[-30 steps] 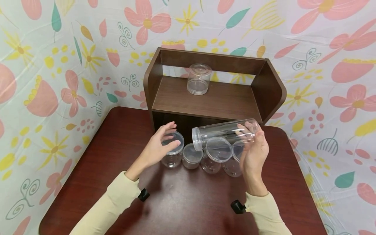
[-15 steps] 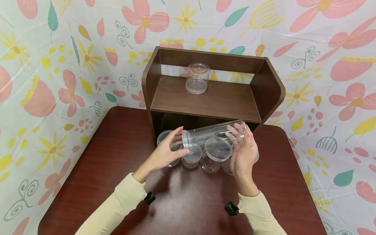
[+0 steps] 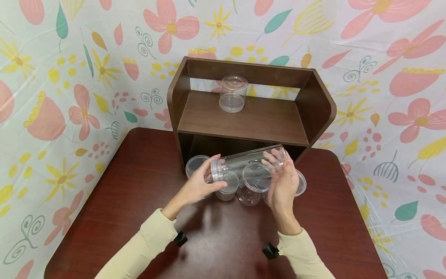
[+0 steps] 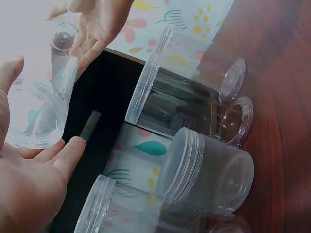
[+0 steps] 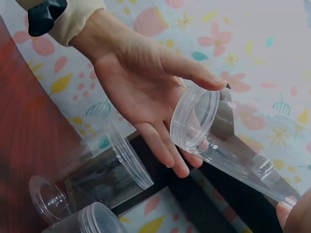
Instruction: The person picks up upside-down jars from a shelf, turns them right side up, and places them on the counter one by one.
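In the head view, a long clear jar (image 3: 240, 162) is held almost level, tilted up to the right, between both hands. My left hand (image 3: 198, 186) has its thumb and fingers around the lidded end; the right wrist view shows this left hand (image 5: 136, 73) with its thumb at the rim of the lid (image 5: 197, 116) and its fingers behind. My right hand (image 3: 283, 188) grips the other end, its fingers seen through the clear wall. Below and behind stand several lidded clear jars, among them a small one (image 3: 226, 192) and a wider one (image 3: 257, 178).
A brown two-level shelf (image 3: 244, 120) stands at the back of the dark red table (image 3: 216, 240). On its upper board is a clear lidded jar (image 3: 232, 95). The standing jars form a row before the dark lower compartment. Patterned cloth hangs behind.
The long jar and my right hand have moved left. My left hand has moved slightly right and down, and its fingers have come around the lidded end.
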### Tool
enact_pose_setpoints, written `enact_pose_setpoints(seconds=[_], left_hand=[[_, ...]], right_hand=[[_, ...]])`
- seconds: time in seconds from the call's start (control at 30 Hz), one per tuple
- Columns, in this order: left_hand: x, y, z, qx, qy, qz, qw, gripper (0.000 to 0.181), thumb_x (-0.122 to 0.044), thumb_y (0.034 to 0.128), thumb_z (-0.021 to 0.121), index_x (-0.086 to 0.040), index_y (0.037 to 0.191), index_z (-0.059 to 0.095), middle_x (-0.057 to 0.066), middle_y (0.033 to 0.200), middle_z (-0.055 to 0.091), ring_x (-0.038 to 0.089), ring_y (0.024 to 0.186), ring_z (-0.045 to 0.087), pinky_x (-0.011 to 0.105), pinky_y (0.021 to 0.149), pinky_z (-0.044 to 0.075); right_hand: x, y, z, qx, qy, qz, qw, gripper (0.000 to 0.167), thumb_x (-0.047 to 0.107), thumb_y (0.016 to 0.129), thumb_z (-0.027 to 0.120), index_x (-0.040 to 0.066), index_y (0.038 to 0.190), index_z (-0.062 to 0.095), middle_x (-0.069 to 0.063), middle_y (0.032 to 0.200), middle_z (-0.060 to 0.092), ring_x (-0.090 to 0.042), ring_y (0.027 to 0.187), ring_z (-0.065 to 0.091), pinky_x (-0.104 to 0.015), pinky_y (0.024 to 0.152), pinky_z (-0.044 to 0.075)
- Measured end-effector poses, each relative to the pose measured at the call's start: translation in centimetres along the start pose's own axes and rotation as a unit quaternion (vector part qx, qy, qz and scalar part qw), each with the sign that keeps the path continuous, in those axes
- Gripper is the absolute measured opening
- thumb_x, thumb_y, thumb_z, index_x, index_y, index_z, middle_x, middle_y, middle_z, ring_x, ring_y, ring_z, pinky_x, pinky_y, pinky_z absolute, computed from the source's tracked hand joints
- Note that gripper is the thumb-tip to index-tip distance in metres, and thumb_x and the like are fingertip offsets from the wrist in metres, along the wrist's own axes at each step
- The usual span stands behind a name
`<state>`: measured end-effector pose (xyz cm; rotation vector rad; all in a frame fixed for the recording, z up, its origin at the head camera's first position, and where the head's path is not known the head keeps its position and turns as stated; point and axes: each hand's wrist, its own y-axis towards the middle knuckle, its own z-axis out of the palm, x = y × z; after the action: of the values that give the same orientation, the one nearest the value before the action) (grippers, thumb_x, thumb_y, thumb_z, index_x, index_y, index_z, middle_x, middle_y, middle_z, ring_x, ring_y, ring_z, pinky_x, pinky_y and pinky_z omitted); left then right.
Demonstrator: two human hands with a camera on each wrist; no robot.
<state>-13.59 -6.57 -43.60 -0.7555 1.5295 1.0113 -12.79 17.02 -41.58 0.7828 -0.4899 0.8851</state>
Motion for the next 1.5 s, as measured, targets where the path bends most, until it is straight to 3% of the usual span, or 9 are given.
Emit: enact_pose_setpoints(seconds=[0.17, 0.3, 0.47, 0.63, 0.73, 0.93, 1.1, 1.3, 1.5], left_hand=[[0.0, -0.1, 0.2, 0.003, -0.053, 0.012, 0.9985, 0.084, 0.01, 0.0879, 0.073, 0.002, 0.158, 0.028, 0.024, 0.153, 0.045, 0.044, 0.134, 0.051, 0.029, 0.097, 0.053], [0.1, -0.2, 0.3, -0.005, -0.078, 0.024, 0.9966, 0.08, 0.013, 0.0875, 0.072, 0.003, 0.156, 0.031, 0.026, 0.15, 0.047, 0.044, 0.135, 0.051, 0.042, 0.101, 0.053], [0.1, -0.2, 0.2, -0.019, -0.098, 0.039, 0.9942, 0.078, 0.013, 0.0878, 0.07, 0.009, 0.154, 0.029, 0.029, 0.148, 0.047, 0.045, 0.134, 0.052, 0.057, 0.105, 0.045], [-0.5, -0.5, -0.4, -0.033, -0.092, 0.044, 0.9942, 0.078, 0.014, 0.0876, 0.071, 0.009, 0.154, 0.03, 0.028, 0.145, 0.049, 0.043, 0.13, 0.055, 0.044, 0.104, 0.05], [-0.9, -0.8, -1.0, -0.045, -0.083, 0.046, 0.9944, 0.078, 0.014, 0.0871, 0.071, 0.008, 0.154, 0.032, 0.027, 0.144, 0.05, 0.039, 0.128, 0.057, 0.036, 0.1, 0.053], [-1.9, -1.4, -2.5, -0.066, -0.055, 0.048, 0.9952, 0.078, 0.013, 0.0868, 0.072, 0.005, 0.154, 0.033, 0.026, 0.144, 0.051, 0.034, 0.126, 0.059, 0.035, 0.097, 0.055], [-2.6, -2.0, -3.9, -0.084, -0.026, 0.051, 0.9948, 0.077, 0.013, 0.086, 0.073, 0.002, 0.152, 0.035, 0.025, 0.143, 0.052, 0.026, 0.122, 0.062, 0.034, 0.1, 0.053], [-4.0, -2.8, -5.7, -0.097, 0.005, 0.044, 0.9943, 0.077, 0.014, 0.0858, 0.074, 0.0, 0.152, 0.037, 0.022, 0.143, 0.053, 0.02, 0.121, 0.064, 0.031, 0.096, 0.055], [-5.4, -3.5, -7.3, -0.113, 0.035, 0.041, 0.9921, 0.079, 0.015, 0.0859, 0.073, 0.005, 0.154, 0.034, 0.022, 0.144, 0.053, 0.018, 0.12, 0.063, 0.026, 0.094, 0.055]], right_hand=[[-0.6, -0.1, -0.8, 0.016, -0.007, 0.007, 0.9998, 0.044, 0.023, 0.113, 0.042, -0.012, 0.139, 0.05, -0.024, 0.125, 0.06, -0.036, 0.112, 0.068, -0.041, 0.091, 0.057], [-0.3, -0.3, -0.6, 0.028, -0.006, 0.016, 0.9995, 0.052, 0.029, 0.111, 0.048, -0.013, 0.14, 0.048, -0.025, 0.125, 0.06, -0.037, 0.113, 0.068, -0.041, 0.091, 0.057], [0.6, -0.4, 0.0, 0.027, -0.051, 0.044, 0.9974, 0.061, 0.042, 0.108, 0.054, -0.008, 0.142, 0.051, -0.018, 0.126, 0.064, -0.026, 0.109, 0.068, -0.034, 0.092, 0.054], [1.7, 0.4, -0.1, -0.019, -0.094, 0.049, 0.9942, 0.061, 0.046, 0.109, 0.047, -0.007, 0.138, 0.055, -0.014, 0.126, 0.066, -0.021, 0.11, 0.066, -0.03, 0.094, 0.049], [2.6, 1.6, -0.6, -0.06, -0.119, 0.016, 0.991, 0.051, 0.032, 0.112, 0.045, -0.013, 0.134, 0.056, -0.016, 0.12, 0.067, -0.025, 0.108, 0.065, -0.03, 0.091, 0.05], [4.3, 3.9, -2.3, -0.151, -0.182, -0.051, 0.9703, 0.028, 0.012, 0.107, 0.055, -0.011, 0.119, 0.065, -0.013, 0.106, 0.068, -0.022, 0.096, 0.064, -0.027, 0.081, 0.051], [5.0, 5.8, -3.7, -0.182, -0.252, -0.045, 0.9493, 0.023, 0.012, 0.103, 0.063, -0.004, 0.119, 0.067, -0.013, 0.113, 0.065, -0.018, 0.099, 0.061, -0.027, 0.086, 0.048], [4.7, 7.5, -5.0, -0.17, -0.306, -0.026, 0.9362, 0.038, 0.013, 0.1, 0.068, -0.007, 0.133, 0.062, -0.011, 0.122, 0.064, -0.016, 0.105, 0.059, -0.025, 0.092, 0.047], [3.9, 8.8, -5.9, -0.139, -0.392, -0.027, 0.909, 0.04, 0.018, 0.098, 0.071, -0.004, 0.131, 0.066, 0.0, 0.11, 0.064, -0.011, 0.101, 0.058, -0.023, 0.089, 0.045]])
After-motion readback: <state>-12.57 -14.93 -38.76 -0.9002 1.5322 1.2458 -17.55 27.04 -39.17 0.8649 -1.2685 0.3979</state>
